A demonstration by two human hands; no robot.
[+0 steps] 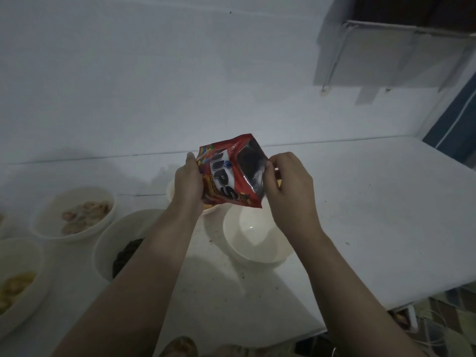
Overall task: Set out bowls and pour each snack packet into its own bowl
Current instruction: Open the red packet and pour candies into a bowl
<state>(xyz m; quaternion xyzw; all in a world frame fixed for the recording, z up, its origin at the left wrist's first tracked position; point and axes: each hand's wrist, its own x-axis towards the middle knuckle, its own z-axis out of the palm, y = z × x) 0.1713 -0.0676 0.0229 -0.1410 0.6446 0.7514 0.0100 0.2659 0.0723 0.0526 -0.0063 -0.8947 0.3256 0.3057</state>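
Note:
A red snack packet (229, 173) hangs in the air above the white counter (373, 202), its torn mouth open toward the right and dark inside. My left hand (188, 184) grips its left side. My right hand (288, 186) pinches the open edge. Right below the packet sits an empty white bowl (257, 238). Another white bowl (171, 189) is mostly hidden behind my left hand and the packet.
To the left stand a bowl of pale round snacks (74, 212), a bowl of dark snacks (121, 243) partly under my left forearm, and a bowl of yellow snacks (18, 282). The counter's edge drops off at lower right. A wall shelf (386, 52) hangs upper right.

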